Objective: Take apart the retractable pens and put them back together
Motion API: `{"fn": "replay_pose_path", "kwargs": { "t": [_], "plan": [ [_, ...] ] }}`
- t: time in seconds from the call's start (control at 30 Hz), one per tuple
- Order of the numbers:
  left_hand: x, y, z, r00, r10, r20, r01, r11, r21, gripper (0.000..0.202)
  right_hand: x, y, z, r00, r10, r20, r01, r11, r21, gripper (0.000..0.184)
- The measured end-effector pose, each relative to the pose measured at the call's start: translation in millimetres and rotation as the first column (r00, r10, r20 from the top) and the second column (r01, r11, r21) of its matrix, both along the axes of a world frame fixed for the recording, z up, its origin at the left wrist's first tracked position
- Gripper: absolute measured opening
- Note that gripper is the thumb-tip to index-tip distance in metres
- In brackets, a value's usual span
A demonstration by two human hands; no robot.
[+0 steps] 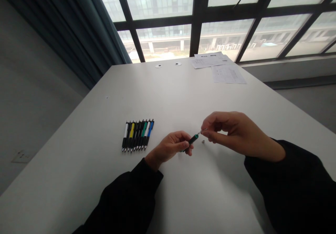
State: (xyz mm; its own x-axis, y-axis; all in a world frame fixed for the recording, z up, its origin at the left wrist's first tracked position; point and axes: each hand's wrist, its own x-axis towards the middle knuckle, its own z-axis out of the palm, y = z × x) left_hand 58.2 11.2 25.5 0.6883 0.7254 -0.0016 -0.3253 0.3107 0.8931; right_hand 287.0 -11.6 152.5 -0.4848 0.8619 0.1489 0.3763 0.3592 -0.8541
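Observation:
My left hand [174, 144] is closed around a pen barrel [193, 139] with a black grip and a green end, tilted up to the right. At that green end, my right hand [228, 130] pinches a small thin silvery pen part [199, 133] between thumb and forefinger. Whether it is a spring or a refill is too small to tell. Just below the right fingertips, a small silvery pen tip [203, 141] lies on the table. To the left of my left hand is a row of pens [138, 136] with white, yellow, black, green and blue barrels, their tips towards me.
The white table [157, 94] reaches to the window. Printed papers [228, 73] lie at its far right. Two round cable-hole covers [158, 66] sit along the far edge. A dark blue curtain [78, 24] hangs at the left, and a wall socket [23, 156] is lower down.

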Motion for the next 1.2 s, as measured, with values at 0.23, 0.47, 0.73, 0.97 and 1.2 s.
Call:
{"fn": "replay_pose_path", "kwargs": {
  "t": [0.23, 0.47, 0.73, 0.97, 1.2],
  "plan": [
    [0, 0, 0.2, 1.0, 0.013, -0.024, -0.013, 1.0, 0.0, 0.036, 4, -1, 6.2, 0.993, 0.02, 0.12, -0.032, 0.995, 0.099, 0.006],
    [0, 1, -1.5, 0.997, 0.014, -0.071, -0.015, 1.0, -0.014, 0.036, 11, 1, 8.4, 0.965, 0.046, 0.26, -0.069, 0.994, 0.08, 0.004],
    [0, 1, -2.7, 0.997, 0.016, -0.08, -0.016, 1.0, -0.005, 0.033, 7, 2, 5.9, 0.946, 0.125, 0.298, -0.141, 0.99, 0.033, 0.011],
    [-1, 1, -3.2, 0.999, 0.03, -0.028, -0.03, 1.0, 0.004, 0.032, 11, 11, -6.0, 0.951, 0.06, 0.302, -0.046, 0.997, -0.055, 0.037],
    [4, 0, -1.9, 1.0, 0.013, 0.029, -0.012, 0.999, -0.032, 0.036, 4, 29, -59.7, 0.772, 0.066, 0.632, -0.008, 0.996, -0.094, 0.026]
  ]
}}
